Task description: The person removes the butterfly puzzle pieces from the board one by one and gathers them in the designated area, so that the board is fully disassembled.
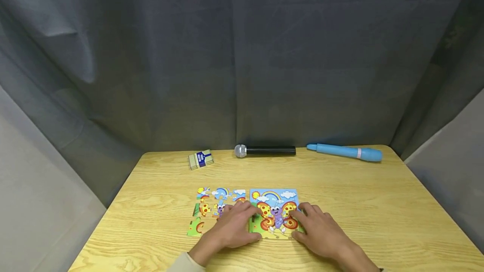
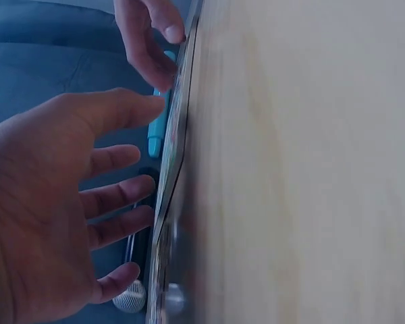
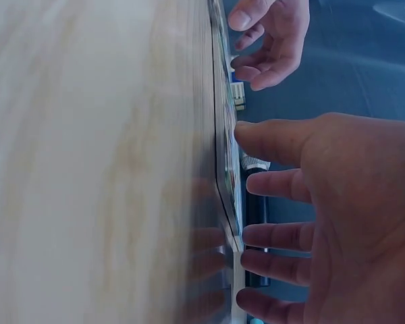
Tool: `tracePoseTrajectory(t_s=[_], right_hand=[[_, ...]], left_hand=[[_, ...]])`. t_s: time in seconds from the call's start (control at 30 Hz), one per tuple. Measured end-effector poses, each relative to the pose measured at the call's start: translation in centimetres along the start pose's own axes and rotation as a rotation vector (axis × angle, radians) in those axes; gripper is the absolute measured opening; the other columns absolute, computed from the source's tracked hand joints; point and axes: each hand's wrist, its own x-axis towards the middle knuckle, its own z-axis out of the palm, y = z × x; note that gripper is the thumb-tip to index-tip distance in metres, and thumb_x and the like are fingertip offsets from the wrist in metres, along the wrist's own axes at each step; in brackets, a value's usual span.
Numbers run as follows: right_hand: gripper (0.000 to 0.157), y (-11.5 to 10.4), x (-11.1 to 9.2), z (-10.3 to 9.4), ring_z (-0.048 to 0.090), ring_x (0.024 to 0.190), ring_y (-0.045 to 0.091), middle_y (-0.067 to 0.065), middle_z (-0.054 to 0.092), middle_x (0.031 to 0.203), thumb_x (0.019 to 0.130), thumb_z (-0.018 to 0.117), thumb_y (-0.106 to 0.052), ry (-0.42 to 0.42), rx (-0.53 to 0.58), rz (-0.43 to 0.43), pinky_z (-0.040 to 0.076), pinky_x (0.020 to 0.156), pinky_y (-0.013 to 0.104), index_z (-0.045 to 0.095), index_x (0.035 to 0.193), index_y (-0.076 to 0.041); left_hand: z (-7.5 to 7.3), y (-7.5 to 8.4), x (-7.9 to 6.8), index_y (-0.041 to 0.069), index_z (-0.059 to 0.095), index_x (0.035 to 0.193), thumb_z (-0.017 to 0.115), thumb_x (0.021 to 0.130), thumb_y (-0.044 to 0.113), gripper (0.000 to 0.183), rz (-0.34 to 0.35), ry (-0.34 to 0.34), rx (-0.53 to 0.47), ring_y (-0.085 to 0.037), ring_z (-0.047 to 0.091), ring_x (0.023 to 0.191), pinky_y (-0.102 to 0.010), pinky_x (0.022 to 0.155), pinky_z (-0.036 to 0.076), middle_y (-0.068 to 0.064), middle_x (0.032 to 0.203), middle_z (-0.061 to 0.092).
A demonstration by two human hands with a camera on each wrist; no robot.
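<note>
A square butterfly jigsaw picture lies flat near the table's front, between both hands. My left hand is at its left side, fingers spread and slightly bent, partly over several separate puzzle pieces laid in rows. At the right side, my right hand has its fingertips over or on the picture's edge. Both wrist views show the left hand and the right hand with spread fingers, gripping nothing. Whether every fingertip touches the picture, I cannot tell. The left hand hides some of the pieces.
Along the back of the wooden table lie a small striped packet with a blue label, a black microphone with a silver head, and a light blue pen-shaped tube. A dark curtain hangs behind the table.
</note>
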Motion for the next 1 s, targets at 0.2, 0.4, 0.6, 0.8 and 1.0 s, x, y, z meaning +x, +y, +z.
tracePoseTrajectory(t_s=[0.2,0.4,0.6,0.8,1.0], right_hand=[[0.042,0.4,0.0,-0.1,0.052,0.111,0.020,0.000,0.054,0.124,0.084,0.071,-0.040,-0.003,-0.008,0.011,0.047,0.082,0.047,0.063,0.122,-0.024],[0.034,0.6,0.1,0.0,0.052,0.105,0.015,-0.004,0.055,0.116,0.084,0.072,-0.038,0.017,-0.019,0.000,0.046,0.078,0.043,0.067,0.114,-0.025],[0.032,0.7,0.0,-0.1,0.053,0.104,0.015,-0.004,0.055,0.114,0.084,0.072,-0.034,0.034,-0.020,-0.022,0.046,0.077,0.042,0.067,0.113,-0.024],[0.032,0.7,0.1,0.0,0.053,0.104,0.016,-0.004,0.056,0.113,0.083,0.073,-0.033,0.052,-0.025,-0.026,0.047,0.076,0.043,0.068,0.113,-0.023],[0.027,0.5,0.1,0.2,0.053,0.103,0.015,-0.004,0.056,0.113,0.085,0.072,-0.033,0.057,-0.037,-0.025,0.046,0.074,0.041,0.067,0.110,-0.026]], left_hand=[[0.7,1.1,1.0,0.032,0.059,0.125,0.070,0.077,0.054,0.054,0.003,-0.018,0.044,-0.006,0.047,0.102,-0.032,0.081,0.030,0.015,0.117,0.056],[1.0,2.0,1.9,0.032,0.063,0.122,0.070,0.077,0.052,0.049,-0.028,-0.034,0.058,-0.006,0.045,0.100,-0.035,0.082,0.029,0.015,0.111,0.055],[0.9,2.5,2.0,0.032,0.067,0.109,0.073,0.075,0.048,0.038,-0.057,-0.043,0.030,-0.007,0.042,0.096,-0.034,0.080,0.027,0.014,0.104,0.053],[1.0,2.5,2.2,0.029,0.066,0.107,0.076,0.074,0.045,0.038,-0.077,-0.048,-0.011,-0.008,0.042,0.096,-0.034,0.080,0.026,0.012,0.107,0.054],[1.1,2.4,2.2,0.028,0.065,0.105,0.079,0.071,0.043,0.040,-0.091,-0.035,-0.048,-0.007,0.043,0.095,-0.034,0.080,0.026,0.013,0.105,0.054]])
